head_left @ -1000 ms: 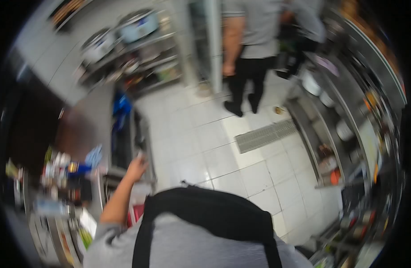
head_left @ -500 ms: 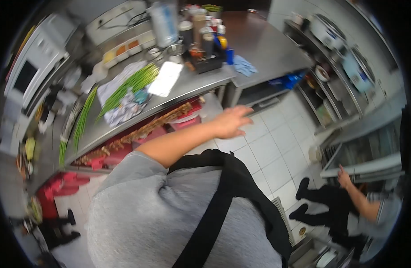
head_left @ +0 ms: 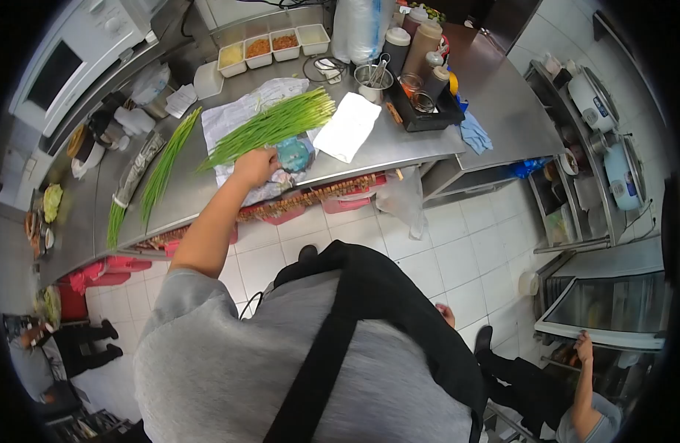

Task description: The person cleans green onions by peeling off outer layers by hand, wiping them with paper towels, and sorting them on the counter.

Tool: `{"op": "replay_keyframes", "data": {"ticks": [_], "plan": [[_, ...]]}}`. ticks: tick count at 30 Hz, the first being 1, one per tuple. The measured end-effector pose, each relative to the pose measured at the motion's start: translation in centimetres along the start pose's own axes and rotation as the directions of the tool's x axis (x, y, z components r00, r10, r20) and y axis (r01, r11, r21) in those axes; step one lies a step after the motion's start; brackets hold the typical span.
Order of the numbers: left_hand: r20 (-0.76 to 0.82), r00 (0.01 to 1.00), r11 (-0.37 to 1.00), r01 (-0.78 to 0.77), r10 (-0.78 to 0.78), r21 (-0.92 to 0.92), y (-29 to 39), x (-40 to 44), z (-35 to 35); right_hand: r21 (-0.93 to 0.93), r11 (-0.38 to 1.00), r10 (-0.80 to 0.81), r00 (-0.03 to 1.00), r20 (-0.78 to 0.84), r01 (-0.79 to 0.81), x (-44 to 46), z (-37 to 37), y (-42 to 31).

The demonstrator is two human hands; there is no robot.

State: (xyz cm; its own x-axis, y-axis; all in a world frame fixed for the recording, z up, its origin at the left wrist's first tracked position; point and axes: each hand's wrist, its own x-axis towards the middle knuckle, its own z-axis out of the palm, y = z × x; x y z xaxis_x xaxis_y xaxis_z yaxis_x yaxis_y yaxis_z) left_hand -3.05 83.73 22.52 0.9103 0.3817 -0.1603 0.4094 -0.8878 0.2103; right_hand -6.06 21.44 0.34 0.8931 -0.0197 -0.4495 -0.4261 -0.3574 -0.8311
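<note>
- Upper middle of the frame, a long bunch of thin green stalks (head_left: 270,129) lies on a pale, crumpled cloth (head_left: 244,97), probably to keep it off the grey steel counter (head_left: 410,150).
- The person's left hand (head_left: 256,168) reaches in at the stalks' lower edge, knuckles up, fingers curled; whether they grip stalks or cloth, one cannot tell.
- A rounded teal bundle (head_left: 293,155) sits just beside that hand.
- The right hand (head_left: 446,315), lower right of centre, hangs mostly behind the black apron (head_left: 384,295), well apart from the counter; its finger state cannot be told.
- Upper right of centre, a black rectangular tray (head_left: 432,122) seems to keep bottles (head_left: 427,40) upright together.
</note>
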Motion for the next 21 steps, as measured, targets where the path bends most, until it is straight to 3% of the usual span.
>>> {"op": "replay_keyframes", "data": {"ticks": [1, 2, 5, 6, 9, 10, 12, 16, 21], "plan": [[-0.016, 0.998, 0.998, -0.057, 0.057, -0.01, -0.9, 0.6, 0.0, -0.044, 0.999, -0.02, 0.999, 0.037, 0.022, 0.3, 2.2, -2.7], [-0.138, 0.973, 0.982, -0.189, 0.187, 0.001, -1.6, 1.2, -0.2, -0.087, 0.995, -0.04, 0.996, 0.075, 0.047, 0.6, 4.4, -5.6], [-0.333, 0.912, 0.946, -0.297, 0.24, -0.132, -1.6, 5.2, -1.8, -0.217, 0.936, -0.257, 0.958, 0.124, 0.279, 1.9, 10.8, -13.1], [-0.29, 0.928, 0.921, -0.308, 0.235, -0.239, -1.1, 6.7, -2.7, -0.214, 0.921, -0.306, 0.944, 0.124, 0.326, 1.8, 13.1, -16.1], [-0.295, 0.902, 0.856, -0.404, 0.315, -0.323, -0.9, 12.8, -0.6, -0.226, 0.874, -0.417, 0.903, 0.106, 0.43, 1.3, 19.0, -24.1], [-0.307, 0.905, 0.882, -0.381, 0.294, -0.279, -0.6, 14.0, 0.4, -0.204, 0.877, -0.422, 0.9, 0.103, 0.435, 1.2, 20.5, -26.4], [-0.342, 0.907, 0.926, -0.324, 0.246, -0.192, 0.2, 15.9, 1.6, -0.308, 0.721, -0.614, 0.778, 0.132, 0.621, 1.0, 23.1, -31.4], [-0.345, 0.92, 0.943, -0.267, 0.188, -0.198, 0.8, 15.5, 0.3, -0.324, 0.491, -0.8, 0.566, 0.2, 0.809, 2.4, 27.5, -39.2], [-0.427, 0.87, 0.949, -0.307, 0.246, -0.078, 0.3, 15.9, 0.8, -0.387, 0.294, -0.849, 0.425, 0.314, 0.874, 8.0, 32.6, -41.5]]}}
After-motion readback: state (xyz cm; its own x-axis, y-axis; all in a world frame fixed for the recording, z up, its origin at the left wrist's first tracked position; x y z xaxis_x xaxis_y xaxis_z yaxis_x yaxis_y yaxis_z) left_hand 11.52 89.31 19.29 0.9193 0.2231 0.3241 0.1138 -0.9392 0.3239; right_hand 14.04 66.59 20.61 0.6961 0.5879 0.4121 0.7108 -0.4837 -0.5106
